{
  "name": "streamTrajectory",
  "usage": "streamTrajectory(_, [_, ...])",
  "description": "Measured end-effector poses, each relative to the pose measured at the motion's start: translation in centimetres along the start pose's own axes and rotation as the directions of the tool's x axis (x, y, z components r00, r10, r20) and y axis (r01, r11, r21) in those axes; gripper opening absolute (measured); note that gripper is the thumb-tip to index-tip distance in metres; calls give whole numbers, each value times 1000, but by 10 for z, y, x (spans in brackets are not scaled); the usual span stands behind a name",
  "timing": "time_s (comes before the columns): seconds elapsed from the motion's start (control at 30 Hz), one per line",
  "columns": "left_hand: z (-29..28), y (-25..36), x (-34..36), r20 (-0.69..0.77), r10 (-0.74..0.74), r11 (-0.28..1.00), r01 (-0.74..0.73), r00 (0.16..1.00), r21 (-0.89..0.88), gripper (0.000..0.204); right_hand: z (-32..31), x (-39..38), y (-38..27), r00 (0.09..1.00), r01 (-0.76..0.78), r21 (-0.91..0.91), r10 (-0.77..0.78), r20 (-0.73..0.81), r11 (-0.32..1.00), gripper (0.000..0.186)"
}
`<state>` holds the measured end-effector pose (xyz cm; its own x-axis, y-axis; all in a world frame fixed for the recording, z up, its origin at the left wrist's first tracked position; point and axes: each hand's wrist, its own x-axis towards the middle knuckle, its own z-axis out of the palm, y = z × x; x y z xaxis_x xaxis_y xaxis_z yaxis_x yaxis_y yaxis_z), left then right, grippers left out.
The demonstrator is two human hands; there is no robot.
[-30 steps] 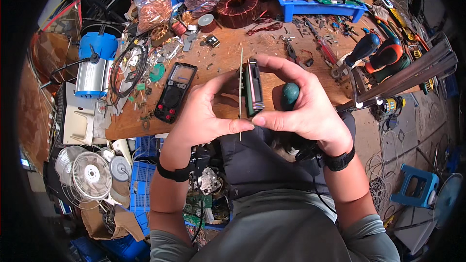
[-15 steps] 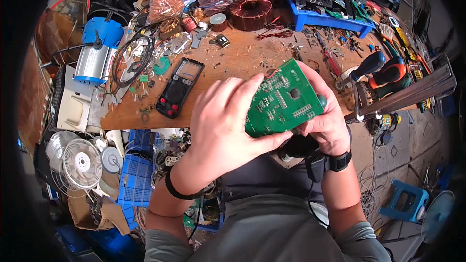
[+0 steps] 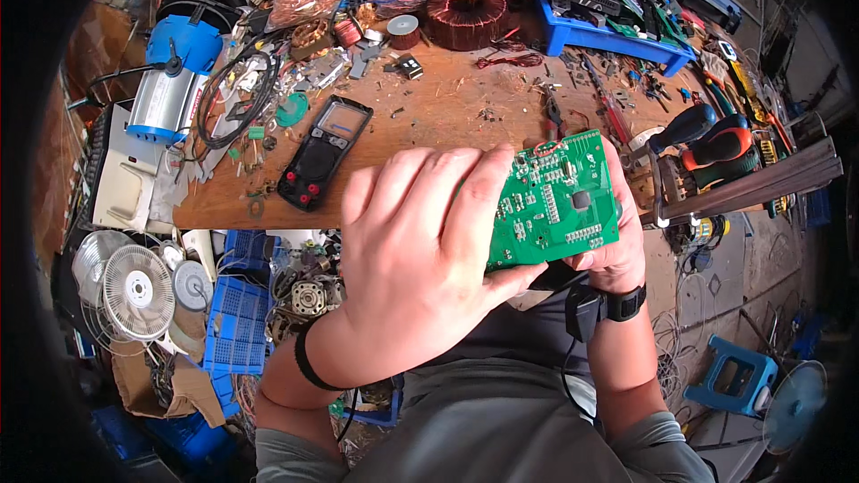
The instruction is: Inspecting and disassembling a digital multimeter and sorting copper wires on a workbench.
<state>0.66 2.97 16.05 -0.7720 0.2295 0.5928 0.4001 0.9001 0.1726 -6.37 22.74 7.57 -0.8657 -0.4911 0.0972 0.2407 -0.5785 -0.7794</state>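
A green circuit board point(image 3: 559, 206) is held up over the front edge of the bench, its component side toward me and slightly tilted. My left hand point(image 3: 429, 224) is closed on the board's left side, fingers over the far edge and thumb under the near one. Gripping the right side, my right hand point(image 3: 617, 233) is mostly hidden behind the board, thumb at its lower edge. Whatever sits under the board is hidden. Left of my hands, an empty black multimeter case point(image 3: 324, 154) with a clear window and red sockets lies on the wooden bench point(image 3: 429, 112).
Screwdrivers point(image 3: 716, 139) stand in a rack at the right. Pliers point(image 3: 552, 112) lie behind the board. A copper-wound toroid point(image 3: 467, 16) and a blue crate point(image 3: 617, 49) of electronics are at the back. At left stand a blue-and-silver motor point(image 3: 174, 80) and a white fan point(image 3: 139, 291).
Both hands have moved a little right with the circuit board. The board has turned so that more of its component face shows toward me.
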Motion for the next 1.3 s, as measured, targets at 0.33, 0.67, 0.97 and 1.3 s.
streamTrajectory(0.33, [-6,7,-1,43,-8,995,13,999,-100,76,-4,-2,-2,983,20,99,-38,178,995,112])
streamTrajectory(0.67, [20,-10,-22,343,-295,265,421,892,-867,66,42,-3,-26,977,201,-416,-154,145,887,87])
streamTrajectory(0.97, [46,-19,-51,514,-155,-437,408,844,-802,85,41,-12,-24,977,214,-578,-181,115,787,70])
streamTrajectory(1.3, [46,-12,-48,583,64,-908,290,810,-302,94,29,12,-49,944,325,-767,-143,297,552,51])
